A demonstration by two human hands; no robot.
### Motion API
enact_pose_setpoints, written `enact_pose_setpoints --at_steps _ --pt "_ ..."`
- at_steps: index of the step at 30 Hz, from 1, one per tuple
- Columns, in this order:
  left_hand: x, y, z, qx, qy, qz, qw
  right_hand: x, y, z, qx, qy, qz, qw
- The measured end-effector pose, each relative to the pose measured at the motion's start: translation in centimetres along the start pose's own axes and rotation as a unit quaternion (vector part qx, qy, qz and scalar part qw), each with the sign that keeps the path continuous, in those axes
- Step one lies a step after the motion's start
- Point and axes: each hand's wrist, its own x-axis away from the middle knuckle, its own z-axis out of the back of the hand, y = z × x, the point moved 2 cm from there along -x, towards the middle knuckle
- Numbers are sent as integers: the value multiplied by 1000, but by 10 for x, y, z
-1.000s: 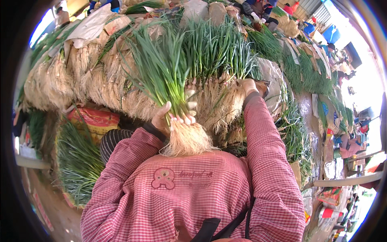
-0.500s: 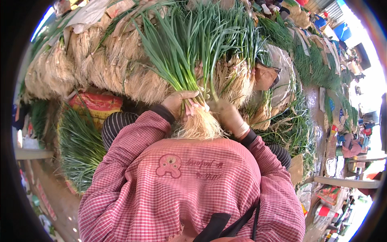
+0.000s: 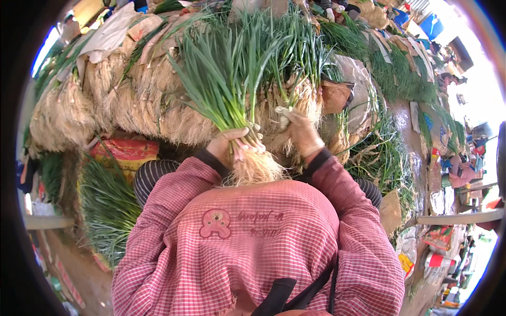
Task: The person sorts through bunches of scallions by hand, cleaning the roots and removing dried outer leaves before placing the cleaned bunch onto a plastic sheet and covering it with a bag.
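Grip: left hand [image 3: 224,143] holds leafy bunch [image 3: 224,102]; right hand [image 3: 304,137], can't tell | rooted rows [image 3: 176,116] behind | red-yellow sack [image 3: 129,150] leftward

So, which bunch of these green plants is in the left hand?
The bunch nearest the checked shirt, its pale roots pointing toward it; the left hand grips its stems. The row beyond sits farther from the shirt.

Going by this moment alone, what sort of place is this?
Likely a bulk-produce packing area or market: heaped garlic-like bunches with long roots lie ahead, a similar rooted bunch is in the left hand, and another person shows beyond.
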Motion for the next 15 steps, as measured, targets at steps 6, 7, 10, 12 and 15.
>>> enact_pose_setpoints --at_steps 6,7,10,12,15 --pt "28 25 -39 -39 -9 -77 996 82 -85 256 433 358 339 755" --pt "21 27 -43 -46 -44 -84 994 126 -102 327 622 368 349 597" --pt "35 40 -21 -103 -68 -103 987 167 -121 323 655 566 -107 488" --pt "32 39 -28 -31 -58 -112 992 177 -134 283 661 581 -198 432" --pt "16 40 -28 -27 -108 -95 989 132 -99 306 893 287 24 346"
